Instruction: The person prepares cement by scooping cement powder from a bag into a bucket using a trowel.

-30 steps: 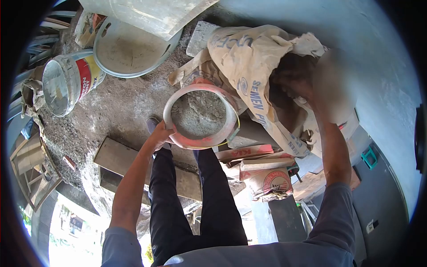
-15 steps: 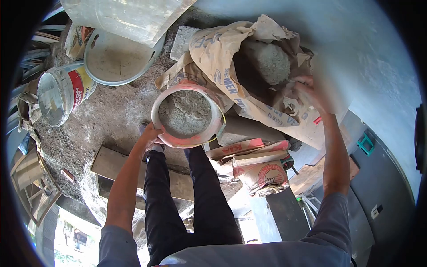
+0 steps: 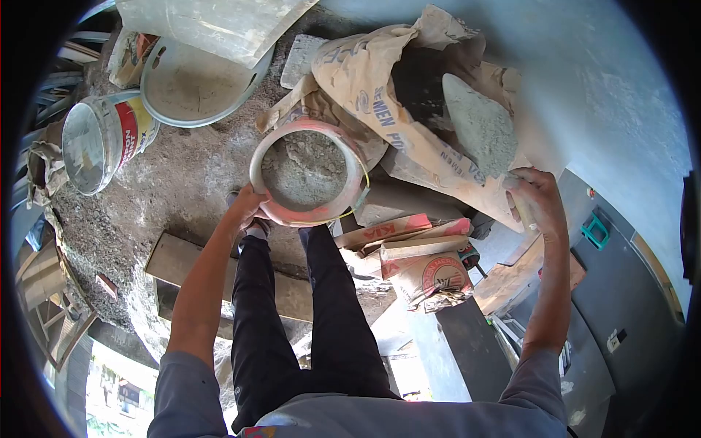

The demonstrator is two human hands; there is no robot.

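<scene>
A pink bucket [image 3: 307,174], part-filled w/ grey powder, is gripped at its near rim by the left hand [image 3: 248,204]. The right hand [image 3: 537,196] is closed round a trowel handle; 1 trowel [image 3: 478,131], heaped w/ powder, is held over the open mouth of 1 cement sack [image 3: 398,95]. The handle is mostly hidden in the fist. The bucket is just beside the sack, touching it or not can't be told. 2 more buckets are seen: a paint bucket [image 3: 109,139] on its side and a grey tub [image 3: 197,80], its top edge covered by a sheet. Bare floor [image 3: 182,190] is left between them.
</scene>
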